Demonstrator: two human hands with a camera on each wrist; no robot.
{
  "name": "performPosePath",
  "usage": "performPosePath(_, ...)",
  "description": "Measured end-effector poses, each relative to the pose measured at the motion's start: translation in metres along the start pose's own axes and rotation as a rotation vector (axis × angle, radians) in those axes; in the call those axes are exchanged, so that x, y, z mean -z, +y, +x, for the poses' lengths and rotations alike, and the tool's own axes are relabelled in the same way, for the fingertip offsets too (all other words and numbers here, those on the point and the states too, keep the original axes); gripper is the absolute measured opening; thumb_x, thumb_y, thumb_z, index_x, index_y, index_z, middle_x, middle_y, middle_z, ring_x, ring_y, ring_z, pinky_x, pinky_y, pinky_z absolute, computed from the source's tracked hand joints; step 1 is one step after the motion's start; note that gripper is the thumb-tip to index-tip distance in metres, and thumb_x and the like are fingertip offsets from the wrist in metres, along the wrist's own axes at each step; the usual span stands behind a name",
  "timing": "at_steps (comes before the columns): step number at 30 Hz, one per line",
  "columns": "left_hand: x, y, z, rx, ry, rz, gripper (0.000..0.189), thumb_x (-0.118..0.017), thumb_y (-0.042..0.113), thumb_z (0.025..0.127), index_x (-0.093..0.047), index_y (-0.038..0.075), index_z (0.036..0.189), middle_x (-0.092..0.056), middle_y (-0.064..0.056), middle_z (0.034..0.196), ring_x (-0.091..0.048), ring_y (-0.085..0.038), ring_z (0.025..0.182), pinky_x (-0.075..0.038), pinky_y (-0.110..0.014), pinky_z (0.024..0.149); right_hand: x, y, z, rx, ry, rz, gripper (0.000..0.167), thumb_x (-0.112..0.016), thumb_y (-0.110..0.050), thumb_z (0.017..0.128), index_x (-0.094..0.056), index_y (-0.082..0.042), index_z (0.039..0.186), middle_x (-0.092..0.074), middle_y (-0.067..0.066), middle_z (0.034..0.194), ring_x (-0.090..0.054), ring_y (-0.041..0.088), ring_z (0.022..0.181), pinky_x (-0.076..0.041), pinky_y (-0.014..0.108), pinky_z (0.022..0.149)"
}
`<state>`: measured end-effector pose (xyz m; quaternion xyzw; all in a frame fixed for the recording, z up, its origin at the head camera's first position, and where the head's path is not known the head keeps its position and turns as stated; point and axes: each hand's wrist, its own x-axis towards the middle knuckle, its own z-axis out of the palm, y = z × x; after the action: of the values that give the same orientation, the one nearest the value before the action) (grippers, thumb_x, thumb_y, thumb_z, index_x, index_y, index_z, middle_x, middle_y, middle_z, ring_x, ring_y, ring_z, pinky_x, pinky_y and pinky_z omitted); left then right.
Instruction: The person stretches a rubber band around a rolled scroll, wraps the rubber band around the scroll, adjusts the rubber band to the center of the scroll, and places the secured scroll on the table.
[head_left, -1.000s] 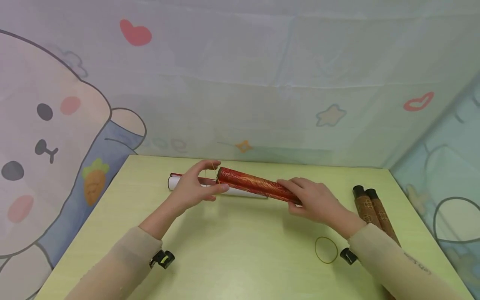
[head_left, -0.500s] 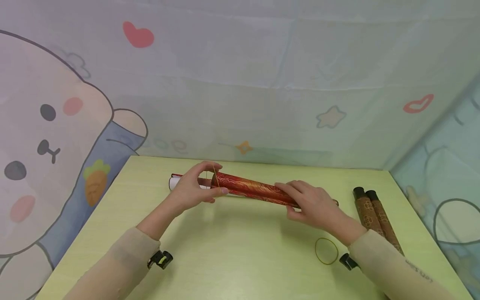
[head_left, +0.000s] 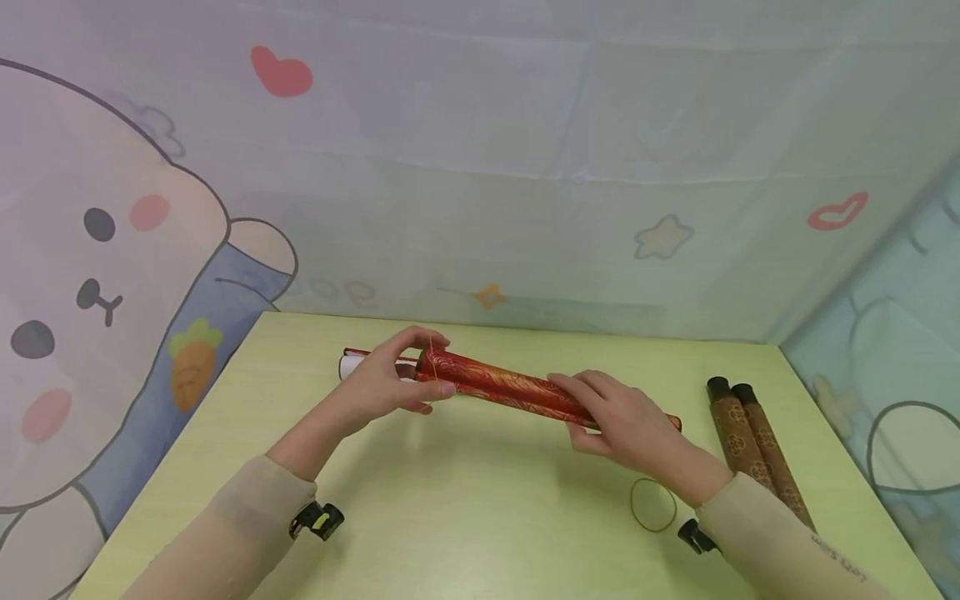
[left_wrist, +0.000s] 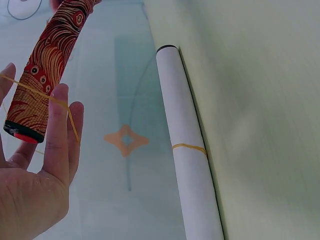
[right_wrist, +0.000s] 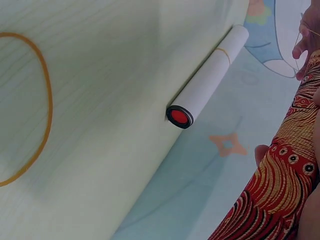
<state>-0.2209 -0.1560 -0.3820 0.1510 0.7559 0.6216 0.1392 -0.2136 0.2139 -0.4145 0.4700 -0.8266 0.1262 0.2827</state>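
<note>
My right hand (head_left: 626, 412) grips the right part of a red-and-gold patterned roll (head_left: 502, 387), thumb below and fingers over the top. The roll is held above the table, tilted down to the right. Around its left end, the spread fingers of my left hand (head_left: 378, 383) stretch a thin yellow rubber band (left_wrist: 65, 104). In the left wrist view those fingers stand straight inside the band, and the roll's dark-rimmed end pokes through between them. Behind lies a white roll (left_wrist: 185, 110) with its own rubber band round it, partly hidden by my left hand in the head view.
A loose rubber band (head_left: 632, 502) lies on the table (head_left: 487, 517) near my right wrist. Two brown patterned rolls (head_left: 738, 437) with black ends lie side by side at the right. A printed cloth (head_left: 480, 167) hangs behind the table.
The patterned roll has moved left and slightly down, its left end now inside the stretched rubber band. My right hand has moved slightly left and down with it; the left hand has barely shifted.
</note>
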Motion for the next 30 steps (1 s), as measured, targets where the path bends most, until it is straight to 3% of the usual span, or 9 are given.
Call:
performPosePath(5, 0.001, -0.001, -0.001, 0.001, 0.004, 0.024, 0.063, -0.09, 0.023, 0.09, -0.057, 0.019, 0.143, -0.058, -0.014, 0.14, -0.07, -0.032, 0.111, -0.065, -0.051, 0.082, -0.002, -0.002, 0.001, 0.005, 0.008, 0.008, 0.046, -0.056, -0.03, 0.103, -0.061, -0.007, 0.143, -0.067, 0.009, 0.112, -0.067, 0.02, 0.086, -0.059, 0.036, 0.058)
performPosePath(8, 0.001, -0.004, -0.001, -0.001, 0.006, 0.024, 0.062, -0.09, 0.022, 0.089, -0.058, 0.019, 0.142, -0.06, -0.015, 0.137, -0.07, -0.032, 0.111, -0.066, -0.05, 0.081, -0.004, -0.003, 0.001, 0.001, 0.018, 0.012, 0.05, -0.046, -0.042, 0.111, -0.061, -0.006, 0.143, -0.066, 0.009, 0.111, -0.066, 0.019, 0.083, -0.058, 0.035, 0.058)
performPosePath(14, 0.003, -0.007, -0.001, 0.012, -0.03, -0.019, 0.066, -0.09, 0.019, 0.089, -0.056, 0.016, 0.146, -0.06, -0.017, 0.136, -0.072, -0.03, 0.109, -0.064, -0.054, 0.085, -0.009, -0.005, 0.0, -0.008, 0.035, 0.013, 0.053, -0.042, -0.044, 0.111, -0.062, -0.005, 0.142, -0.066, 0.007, 0.107, -0.062, 0.016, 0.077, -0.056, 0.032, 0.057)
performPosePath(23, -0.002, -0.011, 0.0, 0.006, -0.092, -0.154, 0.066, -0.085, 0.015, 0.093, -0.049, 0.01, 0.149, -0.063, -0.016, 0.133, -0.071, -0.03, 0.105, -0.063, -0.057, 0.086, -0.013, -0.01, 0.001, -0.044, 0.045, 0.041, 0.054, -0.042, -0.048, 0.111, -0.061, -0.008, 0.143, -0.067, 0.007, 0.11, -0.066, 0.018, 0.083, -0.06, 0.037, 0.061)
performPosePath(30, -0.004, -0.019, -0.001, 0.047, -0.1, -0.171, 0.063, -0.083, 0.016, 0.096, -0.047, 0.006, 0.148, -0.069, -0.011, 0.127, -0.073, -0.029, 0.11, -0.063, -0.057, 0.087, -0.015, -0.013, 0.002, -0.067, 0.05, 0.06, 0.052, -0.047, -0.046, 0.111, -0.061, -0.008, 0.144, -0.068, 0.006, 0.11, -0.066, 0.017, 0.083, -0.059, 0.037, 0.061)
